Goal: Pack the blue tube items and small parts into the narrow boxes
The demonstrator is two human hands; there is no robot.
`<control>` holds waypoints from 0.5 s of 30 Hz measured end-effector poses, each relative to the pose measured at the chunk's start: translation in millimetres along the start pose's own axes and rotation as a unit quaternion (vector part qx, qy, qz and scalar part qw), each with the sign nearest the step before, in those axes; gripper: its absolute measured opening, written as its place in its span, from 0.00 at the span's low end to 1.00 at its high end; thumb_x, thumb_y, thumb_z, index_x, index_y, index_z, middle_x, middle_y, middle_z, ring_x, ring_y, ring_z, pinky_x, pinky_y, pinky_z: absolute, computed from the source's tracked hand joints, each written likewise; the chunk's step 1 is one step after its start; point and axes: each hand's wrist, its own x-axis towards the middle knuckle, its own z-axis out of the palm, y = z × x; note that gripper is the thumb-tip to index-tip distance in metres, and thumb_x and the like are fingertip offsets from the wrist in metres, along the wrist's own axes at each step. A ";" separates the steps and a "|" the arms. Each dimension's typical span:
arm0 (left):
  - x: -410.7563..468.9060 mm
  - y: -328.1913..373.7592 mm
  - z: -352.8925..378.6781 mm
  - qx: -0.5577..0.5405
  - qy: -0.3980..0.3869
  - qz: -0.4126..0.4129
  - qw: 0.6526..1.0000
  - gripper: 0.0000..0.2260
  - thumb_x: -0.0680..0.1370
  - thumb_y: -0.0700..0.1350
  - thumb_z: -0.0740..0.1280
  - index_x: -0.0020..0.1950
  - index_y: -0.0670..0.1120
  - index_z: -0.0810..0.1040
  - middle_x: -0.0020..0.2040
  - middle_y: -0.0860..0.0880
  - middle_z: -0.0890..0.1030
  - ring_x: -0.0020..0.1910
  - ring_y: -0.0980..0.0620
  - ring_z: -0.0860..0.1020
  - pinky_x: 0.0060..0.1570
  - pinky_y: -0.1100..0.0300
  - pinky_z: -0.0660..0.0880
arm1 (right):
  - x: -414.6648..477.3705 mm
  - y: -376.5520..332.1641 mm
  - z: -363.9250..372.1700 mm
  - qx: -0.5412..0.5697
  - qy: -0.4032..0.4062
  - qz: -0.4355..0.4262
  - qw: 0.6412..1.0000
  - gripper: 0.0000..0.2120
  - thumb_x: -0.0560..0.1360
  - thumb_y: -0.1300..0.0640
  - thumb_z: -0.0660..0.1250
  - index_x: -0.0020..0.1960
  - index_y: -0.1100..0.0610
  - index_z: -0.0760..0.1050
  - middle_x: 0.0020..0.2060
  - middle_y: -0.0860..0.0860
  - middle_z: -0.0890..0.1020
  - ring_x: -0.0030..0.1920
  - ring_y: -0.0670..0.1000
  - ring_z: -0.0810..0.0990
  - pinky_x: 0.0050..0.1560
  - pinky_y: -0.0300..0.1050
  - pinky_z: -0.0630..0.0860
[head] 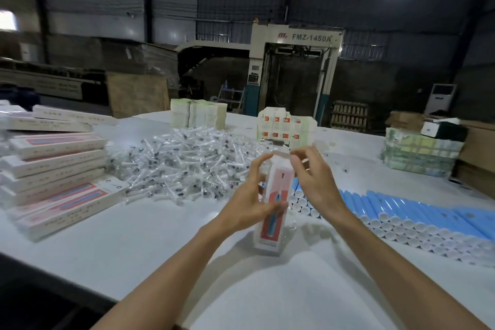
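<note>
A narrow white box (276, 187) with a red and blue picture stands tilted on the white table (160, 236), its bottom end near me. My left hand (251, 201) grips its middle from the left, thumb across the front. My right hand (313, 177) has its fingers curled at the box's top flap. Whether anything is pinched there, the blur hides. Blue tubes (401, 211) with white caps lie in rows to the right. A heap of small bagged white parts (192, 163) lies behind the box.
Packed narrow boxes (56, 169) are stacked at the left. Stacks of flat unfolded cartons (286, 128) and pale green bundles (198, 112) stand at the table's far side, more bundles (417, 153) at the right. A large machine (294, 61) stands beyond the table.
</note>
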 end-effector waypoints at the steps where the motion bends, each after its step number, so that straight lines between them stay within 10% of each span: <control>1: -1.0 -0.5 -8.7 0.005 0.016 -0.003 1.000 0.46 0.77 0.52 0.79 0.81 0.69 0.50 0.62 0.54 0.81 0.55 0.55 0.85 0.55 0.50 0.85 | -1.4 2.4 4.8 0.035 0.028 0.018 0.999 0.05 0.86 0.54 0.62 0.57 0.49 0.76 0.51 0.45 0.80 0.46 0.47 0.81 0.43 0.38 0.77; 7: -4.1 -11.1 -65.1 0.018 0.191 -0.027 0.981 0.46 0.77 0.48 0.77 0.82 0.68 0.50 0.65 0.47 0.79 0.54 0.52 0.84 0.51 0.42 0.85 | -16.5 30.5 59.5 -0.076 -0.138 -0.017 0.987 0.10 0.85 0.59 0.63 0.63 0.51 0.78 0.53 0.48 0.82 0.48 0.49 0.81 0.52 0.51 0.80; 15: -9.1 -39.5 -82.7 0.038 0.269 -0.062 0.960 0.45 0.78 0.42 0.78 0.79 0.64 0.49 0.62 0.49 0.79 0.49 0.61 0.83 0.49 0.54 0.83 | -5.9 55.1 125.6 -0.375 -0.241 -0.369 0.816 0.21 0.79 0.54 0.71 0.71 0.50 0.74 0.59 0.54 0.78 0.58 0.56 0.77 0.57 0.53 0.77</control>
